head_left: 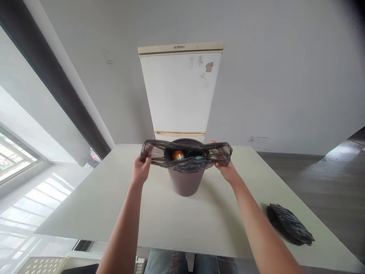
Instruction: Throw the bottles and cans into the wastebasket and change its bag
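A dark brownish trash can stands upright on the pale table, straight ahead of me. A thin black garbage bag is stretched wide above its mouth. My left hand is closed on the bag's left end, and my right hand grips the right end. Some fingers of both hands are hidden behind the plastic. Inside the opening shows a shiny orange item, with something dark and greenish beside it; I cannot make out what either is.
A folded stack of black plastic bags lies near the right edge of the table. Behind the table stands a white refrigerator against a grey wall. A perforated plastic basket sits below the table at the lower left.
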Demonstrator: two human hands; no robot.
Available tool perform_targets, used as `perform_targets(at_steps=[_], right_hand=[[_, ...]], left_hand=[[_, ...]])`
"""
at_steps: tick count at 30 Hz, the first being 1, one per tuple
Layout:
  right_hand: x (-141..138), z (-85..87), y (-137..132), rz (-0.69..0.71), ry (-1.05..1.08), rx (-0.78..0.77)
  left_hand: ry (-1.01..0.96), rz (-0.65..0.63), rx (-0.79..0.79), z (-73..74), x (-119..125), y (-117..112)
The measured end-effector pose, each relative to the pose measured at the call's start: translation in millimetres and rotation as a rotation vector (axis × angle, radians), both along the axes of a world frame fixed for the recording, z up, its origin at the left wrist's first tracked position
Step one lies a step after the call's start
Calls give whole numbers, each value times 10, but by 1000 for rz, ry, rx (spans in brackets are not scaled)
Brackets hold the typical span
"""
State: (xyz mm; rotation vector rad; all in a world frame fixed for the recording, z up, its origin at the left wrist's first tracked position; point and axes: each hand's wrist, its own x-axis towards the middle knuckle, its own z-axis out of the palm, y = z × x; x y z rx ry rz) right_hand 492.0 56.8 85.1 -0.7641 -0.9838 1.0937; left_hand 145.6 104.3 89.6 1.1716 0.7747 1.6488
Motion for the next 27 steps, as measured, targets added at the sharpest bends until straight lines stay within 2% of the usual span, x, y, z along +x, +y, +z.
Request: perform_targets(at_steps=[4,6,9,14,17,21,24,27], right_hand=[[-181,305,21,-171,104,212],[-232,394,37,-110,193,228],[-252,467,100,2,301,162],[-232,599,227,116,302,98],[-252,741,224,193,201,75],[-369,908,165,292,-83,41],[-524,949,163,294,-312,45],[-672,917,198,304,-378,94]], left_hand=[[-291,-52,94,337,308,13],[-390,-83,35,438,421,19],[-471,-115,-102,525,474,50],[-506,-193,-25,720,464,-24],[-392,-277,-24,846,539,-152],[27,-251,99,905,714,-256],[197,-252,155,893,842,-258],[240,-240,140,880,935,-249]])
